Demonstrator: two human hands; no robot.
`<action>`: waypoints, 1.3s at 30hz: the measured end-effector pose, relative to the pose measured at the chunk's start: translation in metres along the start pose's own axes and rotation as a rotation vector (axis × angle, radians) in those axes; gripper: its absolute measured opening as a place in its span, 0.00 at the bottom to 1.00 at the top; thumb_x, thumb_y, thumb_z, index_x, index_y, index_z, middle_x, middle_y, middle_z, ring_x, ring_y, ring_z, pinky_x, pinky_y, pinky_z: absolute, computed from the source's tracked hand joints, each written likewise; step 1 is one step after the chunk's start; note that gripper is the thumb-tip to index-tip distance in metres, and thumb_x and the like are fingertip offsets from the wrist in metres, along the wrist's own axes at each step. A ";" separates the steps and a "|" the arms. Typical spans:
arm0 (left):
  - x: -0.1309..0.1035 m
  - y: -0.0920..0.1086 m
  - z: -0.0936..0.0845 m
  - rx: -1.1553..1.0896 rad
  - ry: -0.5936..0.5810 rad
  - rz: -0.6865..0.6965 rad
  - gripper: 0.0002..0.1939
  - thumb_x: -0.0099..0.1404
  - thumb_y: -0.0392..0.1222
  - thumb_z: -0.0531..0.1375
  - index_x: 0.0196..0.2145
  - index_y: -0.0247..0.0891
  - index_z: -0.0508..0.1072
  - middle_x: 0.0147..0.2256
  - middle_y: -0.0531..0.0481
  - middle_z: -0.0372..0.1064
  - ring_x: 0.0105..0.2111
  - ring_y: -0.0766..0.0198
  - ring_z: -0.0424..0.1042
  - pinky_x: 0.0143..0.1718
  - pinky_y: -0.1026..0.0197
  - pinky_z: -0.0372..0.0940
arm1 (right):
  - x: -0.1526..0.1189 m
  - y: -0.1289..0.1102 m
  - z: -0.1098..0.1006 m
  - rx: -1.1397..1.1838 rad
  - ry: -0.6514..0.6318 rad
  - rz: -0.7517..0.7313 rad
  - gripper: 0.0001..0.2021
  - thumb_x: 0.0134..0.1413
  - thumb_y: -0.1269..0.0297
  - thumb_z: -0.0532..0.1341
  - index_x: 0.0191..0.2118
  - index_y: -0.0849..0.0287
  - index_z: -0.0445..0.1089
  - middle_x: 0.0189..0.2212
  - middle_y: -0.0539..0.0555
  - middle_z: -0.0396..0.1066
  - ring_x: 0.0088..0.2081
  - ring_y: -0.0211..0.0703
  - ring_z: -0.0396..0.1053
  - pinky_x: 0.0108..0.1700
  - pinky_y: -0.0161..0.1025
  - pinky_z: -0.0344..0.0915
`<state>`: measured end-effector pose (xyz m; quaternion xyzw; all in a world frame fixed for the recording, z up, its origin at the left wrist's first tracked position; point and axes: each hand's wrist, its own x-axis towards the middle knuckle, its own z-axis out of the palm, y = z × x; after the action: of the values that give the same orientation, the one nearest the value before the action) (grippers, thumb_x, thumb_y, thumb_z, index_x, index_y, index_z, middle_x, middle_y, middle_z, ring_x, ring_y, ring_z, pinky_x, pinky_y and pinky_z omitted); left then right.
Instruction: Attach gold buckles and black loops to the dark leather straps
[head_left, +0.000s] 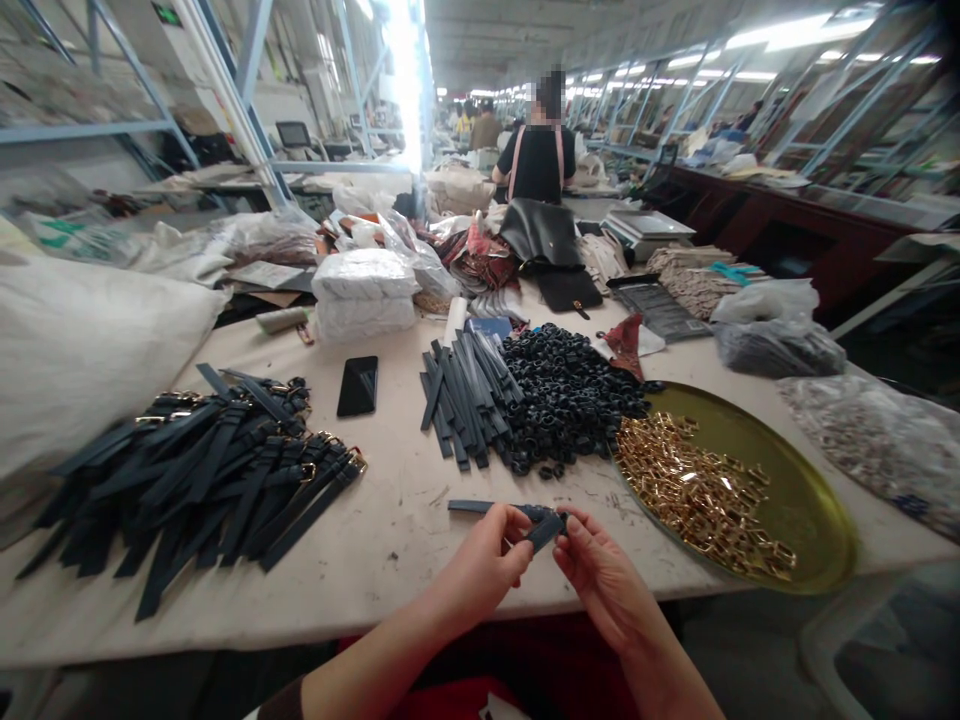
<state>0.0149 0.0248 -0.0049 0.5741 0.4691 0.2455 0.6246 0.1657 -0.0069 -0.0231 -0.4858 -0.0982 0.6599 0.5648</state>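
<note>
A dark strap (480, 507) lies folded between my hands near the table's front edge, one end pointing left. My left hand (501, 548) is closed on the strap's middle, thumb and fingers pinching it. The fingertips of my right hand (589, 550) pinch the strap's right end; any small part between them is too small to tell. Beyond my hands lie a stack of flat dark strips (469, 395) and a heap of small dark loops (570, 395). Gold buckles (697, 490) fill part of a round tray (821, 520) at the right.
Finished-looking straps with gold buckles (225, 470) are piled on the table (405, 580) at the left. A black phone (358, 386) lies beside them. Plastic-wrapped bundles (364, 295) and a black bag (544, 240) stand farther back. A person (536, 160) faces away beyond the table.
</note>
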 end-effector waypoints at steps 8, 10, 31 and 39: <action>0.001 -0.009 -0.001 0.273 0.002 -0.079 0.11 0.56 0.46 0.53 0.24 0.36 0.64 0.19 0.58 0.57 0.19 0.71 0.55 0.19 0.68 0.47 | -0.003 0.006 -0.002 -0.422 0.002 -0.153 0.14 0.38 0.57 0.66 0.32 0.58 0.69 0.19 0.46 0.66 0.23 0.35 0.64 0.28 0.33 0.63; 0.001 -0.011 0.001 0.309 0.025 -0.049 0.12 0.56 0.45 0.53 0.21 0.36 0.63 0.18 0.58 0.56 0.20 0.70 0.55 0.20 0.68 0.46 | -0.003 0.006 -0.003 -0.518 -0.026 -0.194 0.15 0.38 0.55 0.66 0.32 0.60 0.68 0.18 0.47 0.66 0.23 0.37 0.64 0.28 0.35 0.62; -0.003 0.006 -0.004 0.100 -0.189 -0.014 0.23 0.61 0.46 0.49 0.53 0.40 0.56 0.25 0.55 0.62 0.23 0.69 0.58 0.24 0.68 0.55 | 0.000 0.016 0.000 -0.368 -0.263 -0.105 0.14 0.45 0.56 0.61 0.34 0.61 0.67 0.24 0.49 0.67 0.22 0.34 0.63 0.26 0.33 0.59; 0.017 -0.016 -0.008 0.041 -0.060 -0.042 0.14 0.58 0.52 0.49 0.28 0.38 0.62 0.16 0.61 0.46 0.16 0.72 0.48 0.18 0.69 0.45 | 0.054 -0.081 -0.056 -1.436 0.347 -0.582 0.12 0.53 0.60 0.50 0.34 0.60 0.67 0.34 0.57 0.69 0.37 0.45 0.67 0.39 0.39 0.60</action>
<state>0.0115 0.0393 -0.0246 0.5840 0.4670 0.2054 0.6313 0.2663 0.0431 -0.0253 -0.7819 -0.5335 0.1760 0.2702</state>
